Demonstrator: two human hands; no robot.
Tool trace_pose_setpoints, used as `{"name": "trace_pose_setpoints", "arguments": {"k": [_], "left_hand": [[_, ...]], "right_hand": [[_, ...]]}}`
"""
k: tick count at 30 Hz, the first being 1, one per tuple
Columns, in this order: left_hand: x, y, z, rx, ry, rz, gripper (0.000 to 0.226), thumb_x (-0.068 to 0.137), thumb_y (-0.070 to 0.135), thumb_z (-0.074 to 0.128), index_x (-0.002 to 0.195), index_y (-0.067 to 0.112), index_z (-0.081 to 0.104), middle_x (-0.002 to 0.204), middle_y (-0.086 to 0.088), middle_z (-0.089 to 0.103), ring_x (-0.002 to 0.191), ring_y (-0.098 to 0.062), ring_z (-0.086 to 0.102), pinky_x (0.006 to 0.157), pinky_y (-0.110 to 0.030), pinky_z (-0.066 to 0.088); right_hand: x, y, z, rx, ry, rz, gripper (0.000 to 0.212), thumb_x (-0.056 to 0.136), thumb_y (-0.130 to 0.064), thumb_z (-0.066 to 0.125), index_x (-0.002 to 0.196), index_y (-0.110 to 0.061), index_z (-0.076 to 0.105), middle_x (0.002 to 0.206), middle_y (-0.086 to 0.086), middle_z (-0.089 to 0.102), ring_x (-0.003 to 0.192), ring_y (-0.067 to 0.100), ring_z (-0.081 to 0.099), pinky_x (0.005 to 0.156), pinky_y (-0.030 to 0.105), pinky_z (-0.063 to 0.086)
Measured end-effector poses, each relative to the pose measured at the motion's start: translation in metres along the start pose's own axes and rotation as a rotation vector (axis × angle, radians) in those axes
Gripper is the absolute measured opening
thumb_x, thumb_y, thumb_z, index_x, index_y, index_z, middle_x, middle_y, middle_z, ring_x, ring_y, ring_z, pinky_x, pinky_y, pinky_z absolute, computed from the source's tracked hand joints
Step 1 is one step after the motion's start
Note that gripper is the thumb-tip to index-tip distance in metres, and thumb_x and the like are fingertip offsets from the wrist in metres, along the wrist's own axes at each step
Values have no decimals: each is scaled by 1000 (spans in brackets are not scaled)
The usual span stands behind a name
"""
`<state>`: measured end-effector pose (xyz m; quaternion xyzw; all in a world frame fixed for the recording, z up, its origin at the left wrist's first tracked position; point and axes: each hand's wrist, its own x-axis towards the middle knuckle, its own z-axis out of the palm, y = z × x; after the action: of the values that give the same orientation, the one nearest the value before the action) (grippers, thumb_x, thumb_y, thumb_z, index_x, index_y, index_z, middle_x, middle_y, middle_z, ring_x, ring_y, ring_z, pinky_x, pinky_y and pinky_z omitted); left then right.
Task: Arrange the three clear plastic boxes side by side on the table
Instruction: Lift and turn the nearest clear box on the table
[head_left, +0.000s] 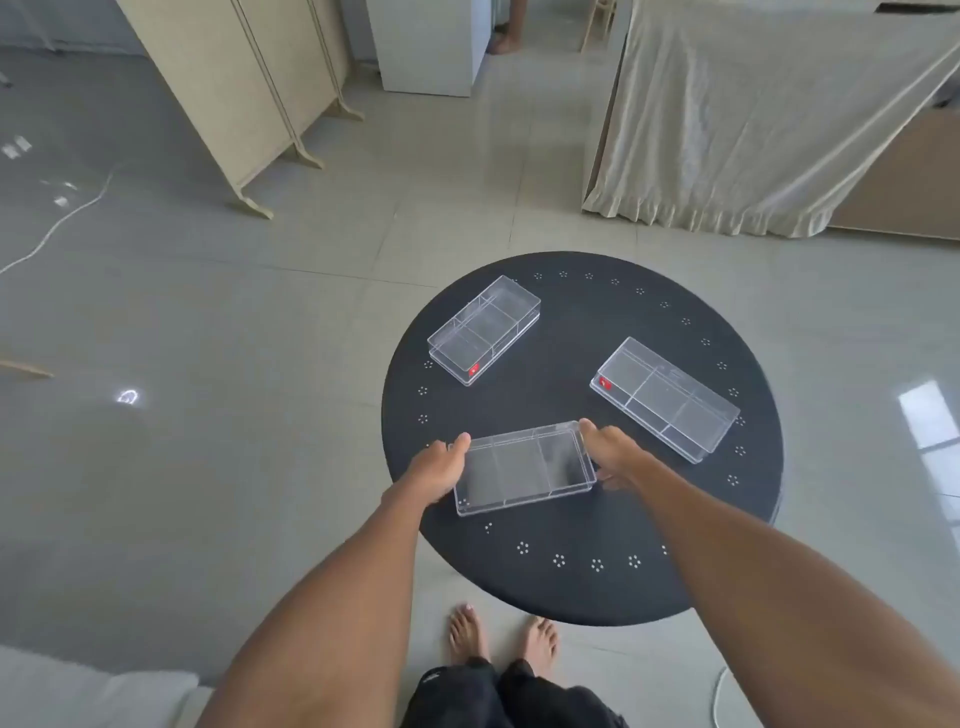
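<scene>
Near box: on the round black table, near side, long axis running left to right, slightly tilted.
Left hand: closed on the left short end of the near box, thumb over the rim.
Right hand: closed on the right short end, fingers curled under the edge.
Far-left box: well apart, long axis angled toward far right.
Right box: nearer the right hand, long axis angled toward far left.
Key relation: held box lies crosswise to both others; likely needs turning to line up.
Lift: cannot tell whether the box rests on the table or clears it.
</scene>
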<state>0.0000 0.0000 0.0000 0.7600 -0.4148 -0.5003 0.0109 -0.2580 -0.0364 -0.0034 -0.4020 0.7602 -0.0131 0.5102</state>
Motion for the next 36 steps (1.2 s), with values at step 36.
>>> {"name": "trace_pose_setpoints", "arguments": {"k": [36], "left_hand": [[37,1,-16,-1006,32,-84,63,106,62,32,100,17,76,104,-1,76,96,-23,70,89,-44,54]], "right_hand": [[32,6,-10,682,57,106,17,109,-22,67,102,-6,67,87,11,69,73,29,70,97,49,64]]}}
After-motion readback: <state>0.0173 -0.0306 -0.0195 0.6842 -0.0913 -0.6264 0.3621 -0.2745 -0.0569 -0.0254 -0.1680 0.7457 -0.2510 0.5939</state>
